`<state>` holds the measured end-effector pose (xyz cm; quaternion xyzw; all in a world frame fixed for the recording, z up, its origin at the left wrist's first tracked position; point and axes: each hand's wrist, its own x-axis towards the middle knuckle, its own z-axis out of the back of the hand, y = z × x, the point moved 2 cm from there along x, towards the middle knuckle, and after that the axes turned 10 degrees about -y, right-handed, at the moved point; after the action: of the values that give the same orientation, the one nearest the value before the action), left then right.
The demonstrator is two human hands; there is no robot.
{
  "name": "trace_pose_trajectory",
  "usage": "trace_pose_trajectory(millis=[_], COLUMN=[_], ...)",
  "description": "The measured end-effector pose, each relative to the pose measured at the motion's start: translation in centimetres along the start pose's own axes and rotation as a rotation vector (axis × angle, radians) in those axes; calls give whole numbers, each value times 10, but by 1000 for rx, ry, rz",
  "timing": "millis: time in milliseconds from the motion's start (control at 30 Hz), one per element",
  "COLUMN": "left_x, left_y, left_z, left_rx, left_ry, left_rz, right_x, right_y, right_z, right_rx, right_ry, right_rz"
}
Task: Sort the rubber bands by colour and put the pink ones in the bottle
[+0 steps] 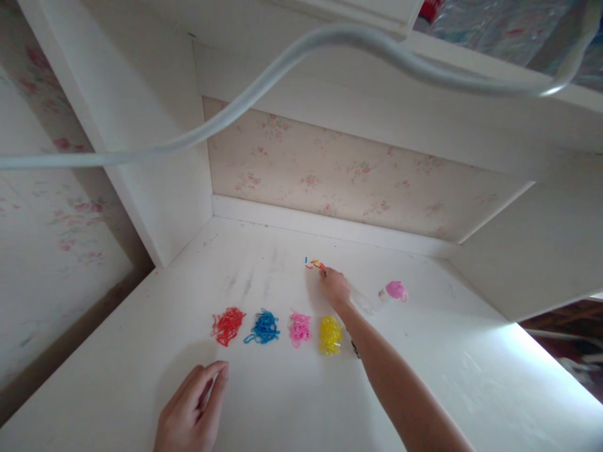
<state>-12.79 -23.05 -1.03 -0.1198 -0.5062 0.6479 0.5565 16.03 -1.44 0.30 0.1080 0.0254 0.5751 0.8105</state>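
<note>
Beyond the yellow rubber-band pile [330, 335], the right hand [334, 286], hold unclear, should pick mixed-colour bands [315, 263] singly, with the left hand [191, 408], fingertips together, left of that pile.

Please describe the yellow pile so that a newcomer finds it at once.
Over the white table reaches the right forearm. Just left of it lies the yellow pile, beside the pink pile. The blue pile and red pile lie farther left; only this one is yellow.
</note>
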Motion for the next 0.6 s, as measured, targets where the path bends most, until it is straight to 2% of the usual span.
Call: trace_pose_trajectory(millis=[167,600], left_x=[0,-1], left_y=[-1,4], left_z=[1,0], left_rx=[42,61], left_ry=[3,4], left_rz=[-16,-54], right_x=[2,3], right_y=[-3,-8], right_z=[6,13], right_rx=[44,28], right_ry=[-7,-12], right_rz=[49,2])
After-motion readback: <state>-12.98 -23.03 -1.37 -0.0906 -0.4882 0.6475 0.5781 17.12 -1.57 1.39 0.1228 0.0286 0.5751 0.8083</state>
